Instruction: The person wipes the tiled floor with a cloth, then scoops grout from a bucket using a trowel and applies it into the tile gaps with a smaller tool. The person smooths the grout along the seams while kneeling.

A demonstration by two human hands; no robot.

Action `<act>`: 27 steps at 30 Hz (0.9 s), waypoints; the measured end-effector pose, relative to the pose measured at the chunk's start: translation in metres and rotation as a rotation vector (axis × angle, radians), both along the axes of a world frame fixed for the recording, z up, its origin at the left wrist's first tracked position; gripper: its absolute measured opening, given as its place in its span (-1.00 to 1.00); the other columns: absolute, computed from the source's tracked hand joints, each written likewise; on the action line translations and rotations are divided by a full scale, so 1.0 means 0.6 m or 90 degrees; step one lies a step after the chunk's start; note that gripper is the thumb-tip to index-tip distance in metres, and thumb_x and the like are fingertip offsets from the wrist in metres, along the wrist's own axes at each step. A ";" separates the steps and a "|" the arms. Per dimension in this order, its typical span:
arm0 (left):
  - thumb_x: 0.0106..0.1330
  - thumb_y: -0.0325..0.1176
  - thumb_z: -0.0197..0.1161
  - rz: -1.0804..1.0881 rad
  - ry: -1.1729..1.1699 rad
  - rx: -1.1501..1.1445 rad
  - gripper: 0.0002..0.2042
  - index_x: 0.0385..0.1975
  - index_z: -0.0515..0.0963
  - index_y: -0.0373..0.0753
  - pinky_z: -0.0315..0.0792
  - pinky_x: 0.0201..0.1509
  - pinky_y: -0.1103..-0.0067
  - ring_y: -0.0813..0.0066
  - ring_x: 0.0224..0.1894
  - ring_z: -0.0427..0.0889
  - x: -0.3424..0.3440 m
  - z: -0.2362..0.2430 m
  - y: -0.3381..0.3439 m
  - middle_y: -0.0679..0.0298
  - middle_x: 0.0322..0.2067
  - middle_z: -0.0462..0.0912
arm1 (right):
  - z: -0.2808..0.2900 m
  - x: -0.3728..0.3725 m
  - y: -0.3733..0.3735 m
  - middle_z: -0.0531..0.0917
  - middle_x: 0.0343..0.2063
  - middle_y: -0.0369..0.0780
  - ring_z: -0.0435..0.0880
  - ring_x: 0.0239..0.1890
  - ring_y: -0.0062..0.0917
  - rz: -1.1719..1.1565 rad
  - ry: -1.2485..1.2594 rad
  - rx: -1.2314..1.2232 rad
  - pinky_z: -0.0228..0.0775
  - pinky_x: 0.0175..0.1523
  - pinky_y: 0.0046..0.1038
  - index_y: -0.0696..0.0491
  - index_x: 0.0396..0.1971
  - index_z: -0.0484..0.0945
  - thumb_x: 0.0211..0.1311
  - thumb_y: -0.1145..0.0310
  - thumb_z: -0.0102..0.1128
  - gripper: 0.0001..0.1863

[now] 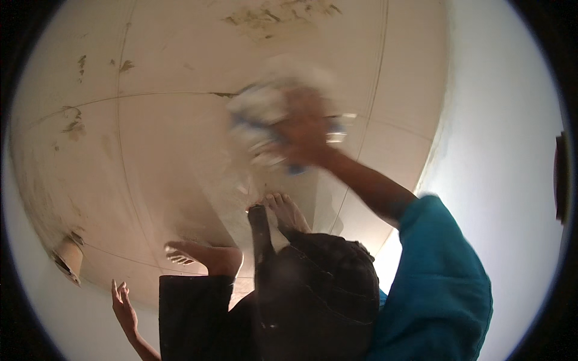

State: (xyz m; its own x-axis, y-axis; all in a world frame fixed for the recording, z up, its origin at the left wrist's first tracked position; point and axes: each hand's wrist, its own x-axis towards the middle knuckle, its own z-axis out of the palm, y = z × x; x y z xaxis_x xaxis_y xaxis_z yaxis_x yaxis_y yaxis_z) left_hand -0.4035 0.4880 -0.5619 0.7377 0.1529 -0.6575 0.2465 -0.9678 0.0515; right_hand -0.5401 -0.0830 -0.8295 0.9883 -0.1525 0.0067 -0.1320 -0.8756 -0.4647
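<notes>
Right hand (304,123) on a bunched white-and-blue cloth (256,111); motion blur, can't tell if fingers grip or just press. Left hand (124,310) empty, fingers loosely extended, well apart from cloth. Cloth sits under and just left of right hand, on tiled floor (162,150). Looks partway: floor close around right hand mostly unmarked; dark smears (280,15) remain beyond it, more patches (74,120) well to its left.

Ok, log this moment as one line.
right hand: on white-and-blue cloth, blurred | left hand: open, empty | tiled floor: brown smears
</notes>
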 end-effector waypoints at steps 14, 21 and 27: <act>0.37 0.18 -0.08 0.125 -0.033 -0.067 -0.28 0.37 0.05 -0.21 0.18 0.32 0.28 0.12 0.21 0.40 0.009 -0.018 0.030 0.06 0.17 0.41 | -0.020 0.284 -0.063 0.31 0.24 -0.01 0.09 0.36 -0.10 -0.312 -0.069 -0.245 -0.30 0.34 0.18 0.00 0.24 0.31 0.19 -0.28 -0.10 -0.22; 0.40 0.16 -0.14 -0.084 -0.058 -0.073 -0.31 0.36 0.07 -0.23 0.23 0.28 0.29 0.12 0.18 0.44 0.055 -0.013 -0.033 0.02 0.14 0.43 | -0.006 0.280 0.257 0.17 0.34 -0.16 0.04 0.39 -0.19 0.171 -0.166 -0.017 -0.14 0.39 0.04 -0.15 -0.02 0.58 0.12 0.11 0.15 -0.60; 0.42 0.07 -0.10 -0.008 -0.036 -0.001 -0.34 0.35 0.07 -0.30 0.26 0.26 0.35 0.13 0.17 0.45 0.005 -0.024 0.039 -0.04 0.18 0.37 | -0.027 0.078 -0.120 0.35 0.17 -0.04 0.30 0.18 -0.16 -0.198 0.158 -0.144 0.06 0.27 -0.10 0.12 0.10 0.39 0.03 0.35 0.17 -0.45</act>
State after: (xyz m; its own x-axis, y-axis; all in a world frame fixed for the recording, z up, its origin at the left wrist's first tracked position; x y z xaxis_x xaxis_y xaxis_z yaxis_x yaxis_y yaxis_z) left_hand -0.4003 0.5111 -0.5766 0.7753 0.1422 -0.6154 0.2308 -0.9707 0.0665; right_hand -0.4933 -0.1552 -0.8459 0.8712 -0.4649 -0.1577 -0.4886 -0.8522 -0.1871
